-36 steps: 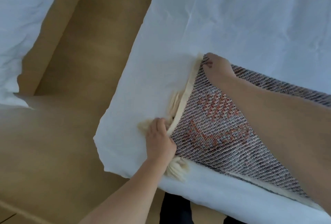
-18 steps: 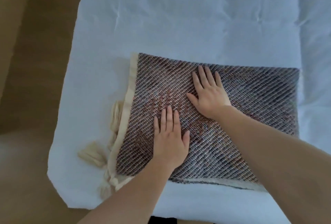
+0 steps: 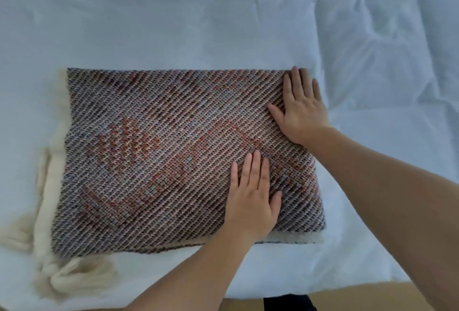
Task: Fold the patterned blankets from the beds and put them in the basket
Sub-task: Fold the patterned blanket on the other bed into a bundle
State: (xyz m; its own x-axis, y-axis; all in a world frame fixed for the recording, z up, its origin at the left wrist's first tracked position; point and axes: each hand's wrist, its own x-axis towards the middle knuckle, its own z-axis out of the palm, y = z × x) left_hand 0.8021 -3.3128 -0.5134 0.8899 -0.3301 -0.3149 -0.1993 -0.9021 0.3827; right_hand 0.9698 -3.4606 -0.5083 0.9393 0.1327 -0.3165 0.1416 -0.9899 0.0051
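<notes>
A patterned blanket [image 3: 159, 151], woven in grey, white and orange diagonal lines, lies folded into a flat rectangle on the white bed. Cream tassels [image 3: 62, 273] and a cream border stick out along its left edge and lower left corner. My left hand [image 3: 250, 194] lies flat on the blanket's lower right part, fingers straight and pointing away from me. My right hand [image 3: 301, 107] presses flat on the blanket's upper right corner, fingertips at the far edge. No basket is in view.
The white bed cover [image 3: 223, 17] fills most of the view, wrinkled at the right. Its near edge runs along the bottom, with brown floor [image 3: 372, 300] showing beyond it at the lower right.
Both hands have slid to the right across the blanket, the right one reaching the far right corner. The view has turned so the blanket now lies square in front of me.
</notes>
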